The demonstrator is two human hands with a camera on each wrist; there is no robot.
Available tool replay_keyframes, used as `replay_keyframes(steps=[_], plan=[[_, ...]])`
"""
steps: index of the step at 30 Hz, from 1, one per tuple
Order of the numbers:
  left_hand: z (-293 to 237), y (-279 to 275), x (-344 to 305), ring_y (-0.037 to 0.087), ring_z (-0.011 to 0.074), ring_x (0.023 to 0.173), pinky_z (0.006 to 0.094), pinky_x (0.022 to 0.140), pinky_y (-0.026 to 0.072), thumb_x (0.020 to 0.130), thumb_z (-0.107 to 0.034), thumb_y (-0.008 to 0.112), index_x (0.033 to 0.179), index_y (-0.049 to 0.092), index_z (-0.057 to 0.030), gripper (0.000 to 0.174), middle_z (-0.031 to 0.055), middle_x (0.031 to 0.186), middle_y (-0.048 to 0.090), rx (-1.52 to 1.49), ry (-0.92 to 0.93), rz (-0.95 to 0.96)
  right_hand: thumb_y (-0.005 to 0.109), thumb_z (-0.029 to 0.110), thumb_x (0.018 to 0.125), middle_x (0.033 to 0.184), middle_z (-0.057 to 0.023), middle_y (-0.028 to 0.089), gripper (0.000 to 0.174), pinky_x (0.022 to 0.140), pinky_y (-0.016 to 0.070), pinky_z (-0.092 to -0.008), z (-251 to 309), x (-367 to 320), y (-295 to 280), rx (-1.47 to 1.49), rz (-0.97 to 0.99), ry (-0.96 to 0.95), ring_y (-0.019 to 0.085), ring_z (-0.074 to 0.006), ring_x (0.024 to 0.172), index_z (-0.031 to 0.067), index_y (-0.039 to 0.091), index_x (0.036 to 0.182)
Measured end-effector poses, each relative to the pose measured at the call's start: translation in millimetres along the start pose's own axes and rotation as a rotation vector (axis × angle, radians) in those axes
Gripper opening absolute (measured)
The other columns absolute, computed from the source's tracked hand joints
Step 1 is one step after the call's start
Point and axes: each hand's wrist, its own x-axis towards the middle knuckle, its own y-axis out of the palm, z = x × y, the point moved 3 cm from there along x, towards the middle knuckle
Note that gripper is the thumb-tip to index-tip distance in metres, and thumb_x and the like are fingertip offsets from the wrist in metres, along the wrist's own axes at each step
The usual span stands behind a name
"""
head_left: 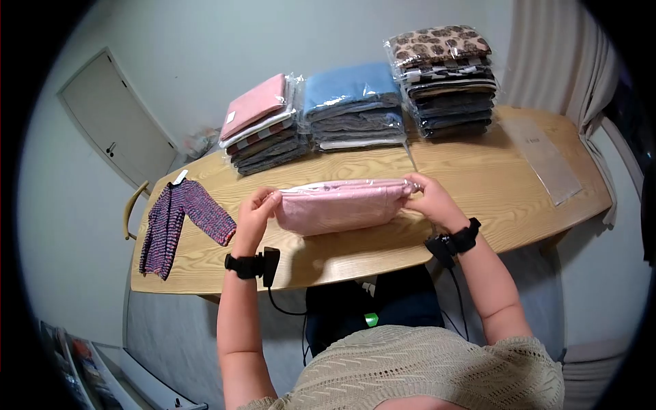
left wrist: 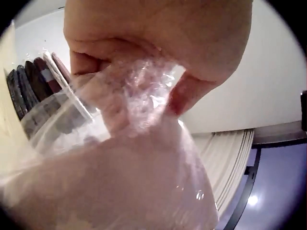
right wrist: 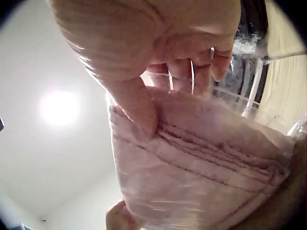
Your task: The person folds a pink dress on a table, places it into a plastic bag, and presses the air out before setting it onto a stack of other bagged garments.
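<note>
A folded pink garment in a clear plastic bag (head_left: 342, 207) is held up between both hands above the table's near part. At its left end the left hand (head_left: 256, 215) pinches the bag; the left wrist view shows crumpled clear plastic (left wrist: 144, 96) gripped by the left hand (left wrist: 158, 43). The right hand (head_left: 435, 201) grips the other end. In the right wrist view the thumb of the right hand (right wrist: 153, 52) lies on the near face of the pink bundle (right wrist: 192, 158), with the other fingers behind it.
Behind stand three stacks of bagged clothes: one topped with pink (head_left: 254, 107), one with blue (head_left: 352, 89), one with a spotted print (head_left: 441, 45). A multicoloured knitted garment (head_left: 164, 225) with a tag lies left on the table (head_left: 478, 184). A flat clear bag (head_left: 543, 160) lies right.
</note>
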Motion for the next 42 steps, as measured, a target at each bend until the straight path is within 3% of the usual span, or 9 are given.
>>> replay_keyframes(steps=[4,8,20,26,30,35,38,40,42], plan=[[11,3,4,0.053,0.0157,0.101,0.0295,0.090,0.0400,0.086,-0.033,0.057,0.125,0.043,0.0010,0.054,0.0086,0.105,0.059,-0.483,0.139,-0.109,0.063,0.002,0.076,0.097,-0.0044,0.062,0.033,0.080,0.0461,-0.0275,-7,24,3,0.342,-0.053,-0.026,0.057,-0.0126,0.087,0.0005,0.056,0.108],[43,18,-6,0.048,0.0204,0.113,0.0322,0.098,0.0358,0.076,-0.009,0.068,0.123,0.044,0.0014,0.054,0.0114,0.116,0.055,-0.382,0.045,-0.071,0.064,0.006,0.078,0.097,-0.0044,0.062,0.033,0.080,0.0462,-0.0280,-23,32,7,0.342,-0.106,-0.038,0.057,-0.0123,0.087,0.0007,0.056,0.109],[104,27,4,0.058,0.0128,0.085,0.0270,0.076,0.0465,0.077,0.006,0.055,0.101,0.056,0.0036,0.024,0.0060,0.095,0.063,-0.080,-0.075,-0.106,0.066,0.009,0.071,0.108,-0.0147,0.059,0.047,0.091,0.0401,-0.0309,-40,13,36,0.061,-0.149,-0.019,0.055,-0.0232,0.102,-0.0039,0.050,0.113],[52,34,-14,0.050,0.0078,0.057,0.0240,0.052,0.0411,0.078,-0.014,0.070,0.079,0.054,0.0007,0.022,0.0024,0.066,0.057,0.006,-0.012,-0.142,0.063,0.010,0.082,0.100,-0.0107,0.060,0.035,0.079,0.0466,-0.0269,-19,-10,23,0.367,-0.154,0.117,0.057,-0.0145,0.089,-0.0047,0.049,0.111],[37,54,-34,0.050,0.0092,0.055,0.0255,0.047,0.0406,0.077,-0.024,0.072,0.076,0.053,0.0030,0.033,0.0056,0.064,0.057,0.099,-0.312,-0.053,0.060,0.009,0.085,0.098,-0.0099,0.060,0.033,0.075,0.0475,-0.0248,-29,-21,24,0.512,-0.156,0.135,0.058,-0.0124,0.086,-0.0050,0.048,0.113],[86,68,-52,0.054,0.0181,0.064,0.0305,0.057,0.0454,0.074,-0.037,0.072,0.101,0.050,0.0057,0.055,0.0117,0.075,0.056,0.451,-0.304,-0.106,0.063,0.020,0.084,0.107,-0.0182,0.057,0.049,0.086,0.0441,-0.0335,-94,-37,37,0.157,-0.317,0.273,0.055,-0.0221,0.099,-0.0075,0.042,0.120],[43,64,-57,0.057,0.0268,0.091,0.0350,0.077,0.0465,0.081,-0.033,0.066,0.122,0.040,0.0053,0.062,0.0231,0.107,0.053,0.533,-0.228,-0.233,0.060,0.024,0.084,0.120,-0.0245,0.049,0.051,0.095,0.0360,-0.0416,-34,-59,28,-0.414,-0.448,0.025,0.043,-0.0380,0.115,-0.0030,0.043,0.123],[14,67,-59,0.046,0.0384,0.111,0.0396,0.094,0.0380,0.083,-0.026,0.062,0.125,0.038,0.0065,0.058,0.0273,0.125,0.041,0.672,0.245,-0.187,0.058,0.025,0.085,0.124,-0.0210,0.047,0.044,0.099,0.0323,-0.0433,-10,-65,36,-0.584,-0.376,-0.140,0.041,-0.0360,0.118,0.0002,0.047,0.120],[-2,82,-56,0.036,0.0397,0.122,0.0417,0.103,0.0285,0.086,-0.023,0.056,0.129,0.036,0.0040,0.054,0.0263,0.130,0.039,0.613,0.238,-0.084,0.054,0.028,0.087,0.125,-0.0185,0.048,0.040,0.103,0.0271,-0.0463,12,-60,56,-0.707,-0.196,-0.318,0.040,-0.0344,0.122,0.0022,0.052,0.117]])
